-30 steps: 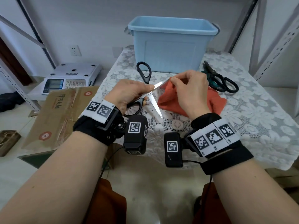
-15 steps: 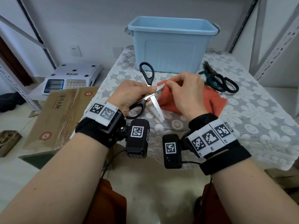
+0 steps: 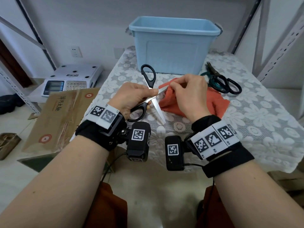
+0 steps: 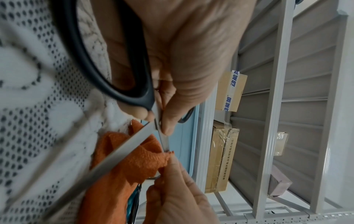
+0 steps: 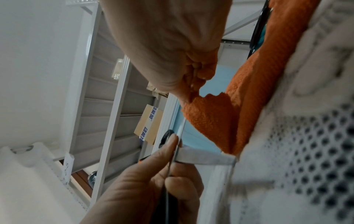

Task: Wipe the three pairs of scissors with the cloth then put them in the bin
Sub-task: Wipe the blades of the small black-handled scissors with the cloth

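Mid-frame, the left hand [image 3: 131, 96] grips the open black scissors [image 3: 148, 89] while the right hand [image 3: 189, 94] pinches the cloth [image 3: 217, 104] on 1 blade. 2 pairs [image 3: 222, 79] wait right; the bin [image 3: 172, 48] seems empty.

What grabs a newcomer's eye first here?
The open black-handled steel scissors at centre: the left hand grips them near the pivot while the right hand pinches the crumpled orange cloth round one blade. Behind them stands the light blue plastic bin; two more dark-handled scissors lie on the white lace tablecloth to its right.
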